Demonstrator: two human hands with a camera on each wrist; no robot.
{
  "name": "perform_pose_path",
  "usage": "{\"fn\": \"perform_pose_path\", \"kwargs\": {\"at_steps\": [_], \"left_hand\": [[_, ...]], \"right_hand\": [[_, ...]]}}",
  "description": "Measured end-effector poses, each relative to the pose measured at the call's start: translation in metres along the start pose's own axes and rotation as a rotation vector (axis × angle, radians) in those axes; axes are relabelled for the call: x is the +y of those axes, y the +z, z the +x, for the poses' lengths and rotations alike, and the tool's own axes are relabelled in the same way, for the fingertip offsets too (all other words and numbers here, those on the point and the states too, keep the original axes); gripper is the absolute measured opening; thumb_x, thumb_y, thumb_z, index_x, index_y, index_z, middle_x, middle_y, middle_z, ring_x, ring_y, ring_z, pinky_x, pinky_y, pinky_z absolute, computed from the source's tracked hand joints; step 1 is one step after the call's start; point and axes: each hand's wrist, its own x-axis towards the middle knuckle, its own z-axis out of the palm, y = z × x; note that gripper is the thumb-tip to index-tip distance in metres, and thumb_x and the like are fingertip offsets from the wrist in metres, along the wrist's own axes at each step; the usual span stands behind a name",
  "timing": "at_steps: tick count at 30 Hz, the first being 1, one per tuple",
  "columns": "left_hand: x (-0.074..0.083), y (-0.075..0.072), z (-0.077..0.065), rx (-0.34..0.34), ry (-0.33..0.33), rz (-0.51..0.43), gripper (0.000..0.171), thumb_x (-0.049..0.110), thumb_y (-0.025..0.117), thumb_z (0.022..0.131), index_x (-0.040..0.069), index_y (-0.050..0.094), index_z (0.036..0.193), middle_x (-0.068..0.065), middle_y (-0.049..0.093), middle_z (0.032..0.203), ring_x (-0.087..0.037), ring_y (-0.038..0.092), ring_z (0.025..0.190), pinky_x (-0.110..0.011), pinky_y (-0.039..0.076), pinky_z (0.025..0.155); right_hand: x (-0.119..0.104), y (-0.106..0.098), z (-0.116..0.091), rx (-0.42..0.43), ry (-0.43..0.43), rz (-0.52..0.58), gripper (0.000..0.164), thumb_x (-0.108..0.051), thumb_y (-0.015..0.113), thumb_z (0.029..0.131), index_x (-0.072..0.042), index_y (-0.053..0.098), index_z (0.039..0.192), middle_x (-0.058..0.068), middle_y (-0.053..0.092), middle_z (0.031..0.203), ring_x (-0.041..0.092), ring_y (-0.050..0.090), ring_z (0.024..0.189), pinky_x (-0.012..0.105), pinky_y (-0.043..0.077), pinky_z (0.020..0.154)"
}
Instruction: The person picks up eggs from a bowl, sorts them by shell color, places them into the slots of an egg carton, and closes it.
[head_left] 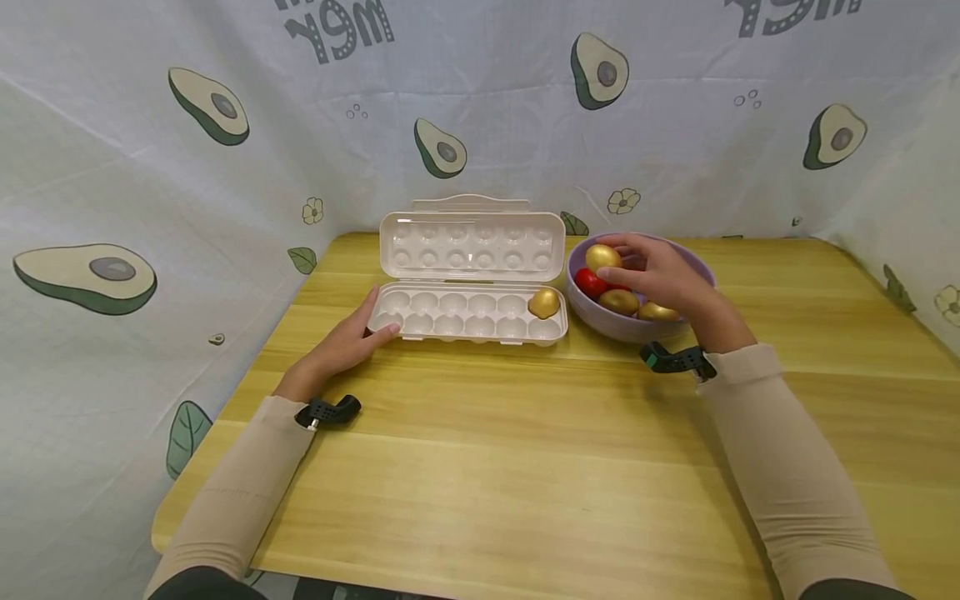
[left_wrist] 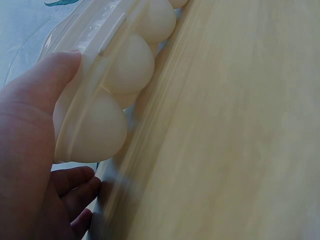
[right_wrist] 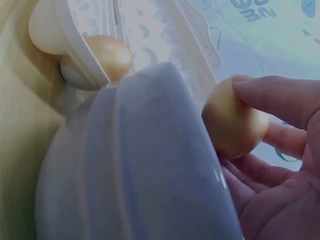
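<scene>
My right hand (head_left: 663, 271) pinches a gold egg (head_left: 603, 257) between thumb and fingers, over the left side of a lilac bowl (head_left: 637, 328). Below it in the bowl lie red eggs (head_left: 589, 283) and more gold eggs (head_left: 618, 302), partly covered by the hand. The right wrist view shows the held egg (right_wrist: 234, 120) just beyond the bowl's rim. To the left, a white plastic egg carton (head_left: 450, 335) lies with its lid (head_left: 472, 246) raised. One gold egg (head_left: 543, 303) sits in its rightmost back cup. My left hand (head_left: 341, 346) holds the carton's left end, thumb on the front rim (left_wrist: 102, 42).
Carton and bowl stand side by side near the back of a wooden table (head_left: 480, 467). A white cloth with avocado prints (head_left: 480, 108) hangs behind the table and along its sides. The table's left edge runs close to my left forearm.
</scene>
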Motion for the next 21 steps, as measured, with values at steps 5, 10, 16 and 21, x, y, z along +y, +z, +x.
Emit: {"fn": "perform_pose_path", "kwargs": {"at_steps": [5,10,16,21], "left_hand": [[0.0,0.0,-0.001,-0.001,-0.008,0.001,0.079,0.042,0.046,0.092,0.017,-0.009,0.144,-0.004,-0.003,0.151,-0.018,0.002,0.136,-0.042,0.008,0.109],[0.0,0.0,0.0,0.0,-0.012,-0.006,0.079,0.042,0.046,0.092,0.017,-0.008,0.144,-0.004,-0.003,0.15,-0.018,0.002,0.136,-0.041,0.008,0.109],[0.0,0.0,0.0,0.001,-0.017,-0.007,0.08,0.043,0.046,0.092,0.017,-0.008,0.144,-0.003,-0.003,0.15,-0.019,0.002,0.136,-0.042,0.008,0.109],[0.0,0.0,0.001,0.001,-0.021,-0.009,0.08,0.044,0.046,0.092,0.017,-0.008,0.144,-0.003,-0.003,0.15,-0.019,0.002,0.136,-0.042,0.008,0.109]], "right_hand": [[-0.004,0.004,-0.001,-0.019,0.029,0.026,0.054,-0.042,0.062,0.083,-0.024,0.045,0.131,0.006,0.05,0.118,0.026,0.049,0.109,0.039,0.052,0.067],[-0.005,0.008,-0.001,-0.024,0.055,0.041,0.057,-0.045,0.062,0.082,-0.025,0.042,0.132,0.006,0.049,0.122,0.026,0.048,0.11,0.049,0.05,0.057],[-0.008,0.016,0.004,0.015,0.003,0.033,0.056,-0.04,0.061,0.084,-0.019,0.043,0.132,0.005,0.049,0.122,0.026,0.048,0.113,0.044,0.049,0.078],[-0.011,0.024,0.008,0.068,-0.019,0.058,0.057,-0.037,0.063,0.083,-0.014,0.044,0.131,0.007,0.05,0.122,0.026,0.05,0.111,0.04,0.045,0.088]]}}
